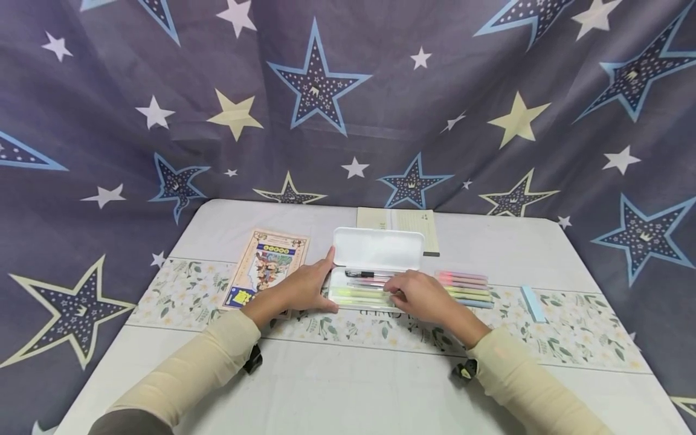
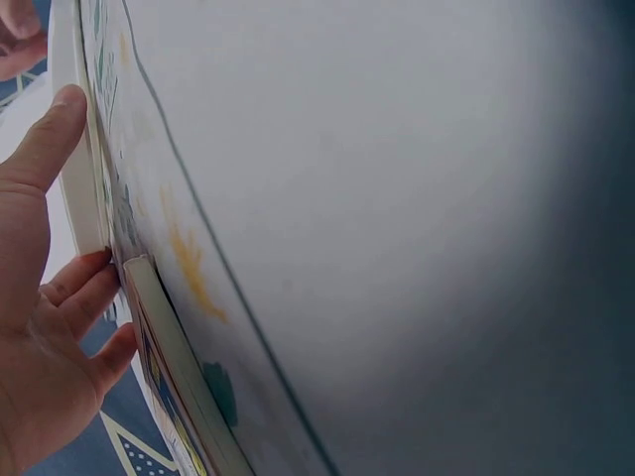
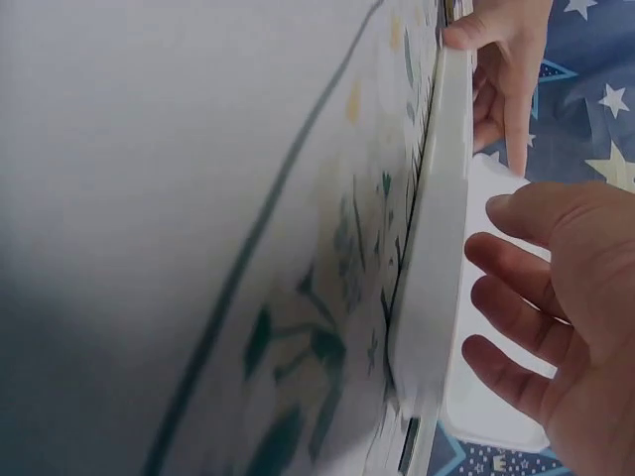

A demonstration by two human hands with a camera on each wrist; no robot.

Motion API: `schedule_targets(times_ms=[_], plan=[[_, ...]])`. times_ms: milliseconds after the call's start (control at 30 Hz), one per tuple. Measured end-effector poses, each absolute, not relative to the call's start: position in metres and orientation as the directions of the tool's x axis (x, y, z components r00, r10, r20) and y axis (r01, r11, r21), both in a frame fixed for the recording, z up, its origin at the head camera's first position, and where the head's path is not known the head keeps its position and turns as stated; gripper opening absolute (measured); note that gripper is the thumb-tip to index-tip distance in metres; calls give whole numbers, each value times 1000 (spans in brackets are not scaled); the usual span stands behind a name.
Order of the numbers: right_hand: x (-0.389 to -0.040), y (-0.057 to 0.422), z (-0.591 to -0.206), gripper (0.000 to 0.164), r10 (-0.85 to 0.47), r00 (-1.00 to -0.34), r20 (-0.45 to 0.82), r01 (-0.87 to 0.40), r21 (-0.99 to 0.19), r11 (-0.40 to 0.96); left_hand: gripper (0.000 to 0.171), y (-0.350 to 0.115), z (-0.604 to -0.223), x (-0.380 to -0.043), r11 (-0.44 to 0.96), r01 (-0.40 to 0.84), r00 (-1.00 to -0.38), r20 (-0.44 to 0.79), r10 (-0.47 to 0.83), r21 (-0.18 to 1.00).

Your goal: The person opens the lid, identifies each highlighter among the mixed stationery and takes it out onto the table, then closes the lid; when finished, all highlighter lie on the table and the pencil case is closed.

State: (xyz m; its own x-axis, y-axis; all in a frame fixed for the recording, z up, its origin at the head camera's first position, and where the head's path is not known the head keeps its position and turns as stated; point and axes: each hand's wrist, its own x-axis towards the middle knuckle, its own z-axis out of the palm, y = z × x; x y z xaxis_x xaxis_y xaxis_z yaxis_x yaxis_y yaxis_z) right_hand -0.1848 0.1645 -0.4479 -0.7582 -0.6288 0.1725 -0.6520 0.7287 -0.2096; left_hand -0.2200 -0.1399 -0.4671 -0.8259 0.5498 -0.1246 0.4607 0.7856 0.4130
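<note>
A white pencil case [image 1: 379, 249] lies with its lid raised at the back. Inside are a black-ended pen [image 1: 360, 274] and yellow highlighters [image 1: 356, 293]. My left hand [image 1: 301, 286] grips the case's left end, its thumb at the near corner and index finger beside the lid. In the left wrist view that thumb presses the case's near wall [image 2: 84, 210]. My right hand [image 1: 421, 296] is over the right end of the case, fingers bent loosely above the pens. Nothing shows between thumb and fingers of the right hand [image 3: 585, 297] in the right wrist view.
Several coloured pens [image 1: 466, 290] lie side by side right of the case. Farther right is a light blue strip [image 1: 533, 304]. A picture booklet [image 1: 270, 261] lies under the left forearm, and a notepad [image 1: 429, 232] lies behind the lid. A floral runner [image 1: 576, 329] crosses the white table.
</note>
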Motion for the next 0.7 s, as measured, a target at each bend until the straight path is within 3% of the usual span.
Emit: schedule_targets(times_ms=[367, 700], plan=[[-186, 154, -449, 12, -683, -698, 215, -712, -108, 694, 142, -140, -466, -218, 781, 460, -826, -119, 551, 423], [-186, 150, -451, 12, -685, -697, 213, -715, -145, 684, 142, -140, -466, -219, 784, 456, -827, -126, 548, 422]])
